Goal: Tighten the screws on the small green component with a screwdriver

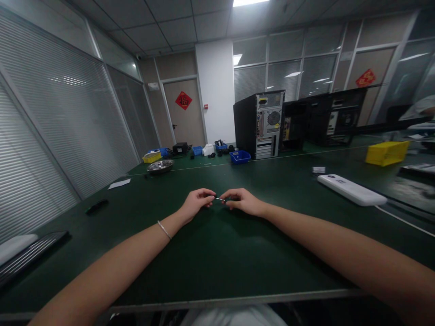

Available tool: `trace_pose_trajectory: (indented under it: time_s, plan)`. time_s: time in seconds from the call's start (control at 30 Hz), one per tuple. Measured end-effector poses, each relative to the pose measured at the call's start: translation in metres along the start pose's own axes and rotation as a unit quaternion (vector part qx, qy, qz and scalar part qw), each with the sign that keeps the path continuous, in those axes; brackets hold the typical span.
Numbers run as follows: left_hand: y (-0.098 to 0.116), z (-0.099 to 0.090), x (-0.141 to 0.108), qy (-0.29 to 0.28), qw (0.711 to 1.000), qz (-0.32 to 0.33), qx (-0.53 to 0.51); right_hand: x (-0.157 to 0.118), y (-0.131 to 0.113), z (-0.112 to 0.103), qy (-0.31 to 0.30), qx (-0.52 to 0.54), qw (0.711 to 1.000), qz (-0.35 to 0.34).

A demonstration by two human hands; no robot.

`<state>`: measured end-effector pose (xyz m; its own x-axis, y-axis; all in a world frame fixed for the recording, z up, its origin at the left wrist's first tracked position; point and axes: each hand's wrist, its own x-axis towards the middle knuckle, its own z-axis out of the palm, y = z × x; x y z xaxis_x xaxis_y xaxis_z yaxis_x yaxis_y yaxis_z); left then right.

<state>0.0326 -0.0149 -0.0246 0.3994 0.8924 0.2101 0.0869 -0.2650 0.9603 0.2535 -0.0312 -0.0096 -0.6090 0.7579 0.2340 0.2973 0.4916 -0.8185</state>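
Note:
Above the green table, a thin, shiny metal rod (219, 199) spans the small gap between my two hands. My left hand (197, 201) pinches its left end between thumb and fingertips; a thin bracelet circles that wrist. The fingers of my right hand (245, 202) close around the rod's dark right end. The rod is too small for its exact kind to show.
A green tabletop (204, 267) stretches ahead. A computer tower (268, 127), a blue bin (239, 157) and a metal bowl (160, 166) stand farther back. A white power strip (350, 189) and a yellow bin (387, 153) are right; a dark-handled object (97, 207) lies left.

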Motion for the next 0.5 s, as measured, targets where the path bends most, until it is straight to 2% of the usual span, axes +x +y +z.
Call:
trace_pose_trajectory:
  time_s: [0.5]
  plan:
    - [-0.0052,-0.005,0.0038,-0.025,0.999,-0.022,-0.036,0.0021,0.0045,0.0,-0.009,0.052,0.999,-0.002]
